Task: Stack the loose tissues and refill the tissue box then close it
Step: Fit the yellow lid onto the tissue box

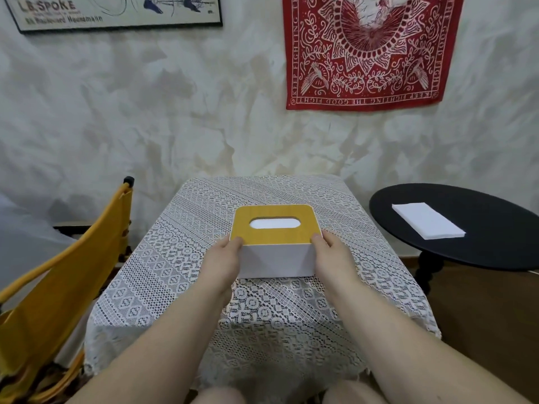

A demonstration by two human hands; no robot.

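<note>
Covering a small table, a white lace tablecloth point(291, 196) runs up to a mottled pale wall hung with a red bandana point(370, 51) and a framed poster point(116, 10), with a yellow chair point(58, 287) at left and a round black side table point(481, 246) at right. Centred on the cloth sits the white tissue box point(275, 259), its wooden lid point(275, 236) on and white tissue showing through the oval slot. The left hand point(223, 263) and right hand point(331, 258) grip its near corners, thumbs on the lid, while a tissue stack point(427, 220) lies on the side table.
</note>
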